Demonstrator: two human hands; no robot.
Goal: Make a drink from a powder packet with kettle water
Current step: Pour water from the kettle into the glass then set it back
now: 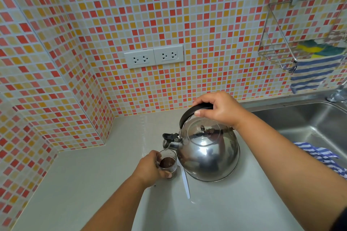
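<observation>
Steel kettle, gripped by its black handle in the right hand, tilts its spout over a small glass of brown powder on the table, the left hand grasping that glass.

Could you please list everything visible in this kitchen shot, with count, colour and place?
kettle: one, shiny steel with black handle, tilted, spout over the glass
glass: one, clear with dark brown contents, on the counter
white strip: one, flat on the counter beside the glass
counter: one, grey
sockets: two, white, on the tiled wall
wire rack: one, metal, wall-mounted at right
sponges: yellow and green, in the rack; count unclear
striped cloths: two, blue-white; hanging from the rack, by the sink
sink: one, steel, at right
left hand: around the glass
right hand: gripping the kettle handle
</observation>
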